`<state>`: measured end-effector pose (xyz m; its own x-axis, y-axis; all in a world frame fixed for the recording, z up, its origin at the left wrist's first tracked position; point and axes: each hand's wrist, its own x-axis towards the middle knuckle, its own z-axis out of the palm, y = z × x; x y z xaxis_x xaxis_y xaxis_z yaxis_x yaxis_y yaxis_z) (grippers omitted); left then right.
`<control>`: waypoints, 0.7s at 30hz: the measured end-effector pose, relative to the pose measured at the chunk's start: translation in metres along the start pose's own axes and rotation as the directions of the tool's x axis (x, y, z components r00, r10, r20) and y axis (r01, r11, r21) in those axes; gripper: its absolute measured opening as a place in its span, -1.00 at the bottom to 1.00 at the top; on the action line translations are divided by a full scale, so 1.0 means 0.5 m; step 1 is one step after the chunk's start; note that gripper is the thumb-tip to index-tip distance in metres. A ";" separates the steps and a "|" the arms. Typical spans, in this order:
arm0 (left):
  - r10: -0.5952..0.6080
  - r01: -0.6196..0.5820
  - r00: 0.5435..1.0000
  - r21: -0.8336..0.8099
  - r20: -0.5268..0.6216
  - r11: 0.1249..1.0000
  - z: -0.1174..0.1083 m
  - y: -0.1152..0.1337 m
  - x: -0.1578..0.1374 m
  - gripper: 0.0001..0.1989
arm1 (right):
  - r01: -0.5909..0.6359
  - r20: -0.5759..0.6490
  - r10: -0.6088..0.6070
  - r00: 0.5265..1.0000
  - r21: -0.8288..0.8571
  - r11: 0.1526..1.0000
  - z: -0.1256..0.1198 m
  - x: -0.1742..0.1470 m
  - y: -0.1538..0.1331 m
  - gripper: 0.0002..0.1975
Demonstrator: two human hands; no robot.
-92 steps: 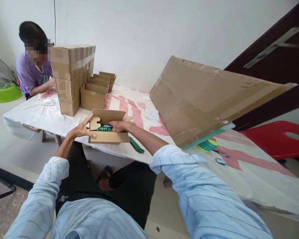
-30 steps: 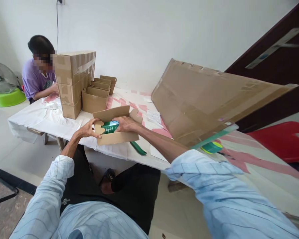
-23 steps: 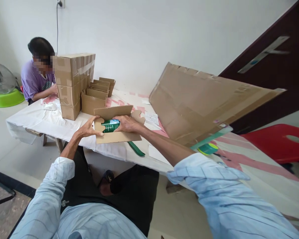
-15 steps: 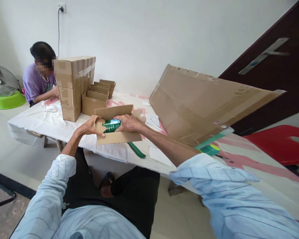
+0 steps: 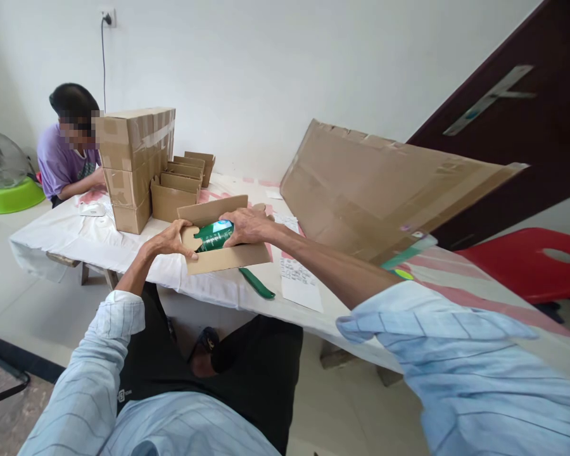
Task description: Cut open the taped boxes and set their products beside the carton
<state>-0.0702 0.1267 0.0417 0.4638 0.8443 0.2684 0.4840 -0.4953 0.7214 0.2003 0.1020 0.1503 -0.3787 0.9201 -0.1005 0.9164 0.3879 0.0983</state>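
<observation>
An open cardboard box (image 5: 228, 258) with raised flaps sits tilted near the front edge of the table. Inside it lies a green package (image 5: 212, 236) with white print; its right part is hidden under my right hand. My left hand (image 5: 173, 240) grips the box's left end, thumb on the near side and fingers at the far side. Across the green package my right hand (image 5: 247, 225) is curled, thumb towards me and fingers on the far side. A green-handled tool (image 5: 257, 283), perhaps a knife, lies just in front of the box.
Stacked taped cartons (image 5: 128, 171) and a row of open boxes (image 5: 175, 196) stand left. A large cardboard sheet (image 5: 375, 183) leans on the right. Printed paper (image 5: 300, 284) lies on the cloth-covered table. A person (image 5: 69, 152) sits at the far left; a red chair (image 5: 517, 263) stands right.
My right hand has shifted slightly up and right over the box, and more of the green package shows. My left hand keeps its hold. The view has turned slightly right.
</observation>
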 end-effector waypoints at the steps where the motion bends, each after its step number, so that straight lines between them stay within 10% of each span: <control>1: -0.003 0.003 1.000 -0.001 0.001 1.000 0.000 0.003 0.002 0.12 | -0.001 0.000 0.001 1.000 -0.013 1.000 -0.005 -0.001 0.001 -0.16; 21: 0.073 -0.080 0.996 -0.166 -0.048 0.983 0.021 -0.026 -0.024 0.22 | 0.110 -0.007 -0.111 0.994 -0.066 0.992 0.053 0.018 0.020 -0.27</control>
<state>-0.0743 0.1207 0.0225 0.4612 0.8150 0.3508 0.3155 -0.5202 0.7936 0.2095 0.1128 0.1243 -0.4791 0.8717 -0.1034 0.8584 0.4899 0.1522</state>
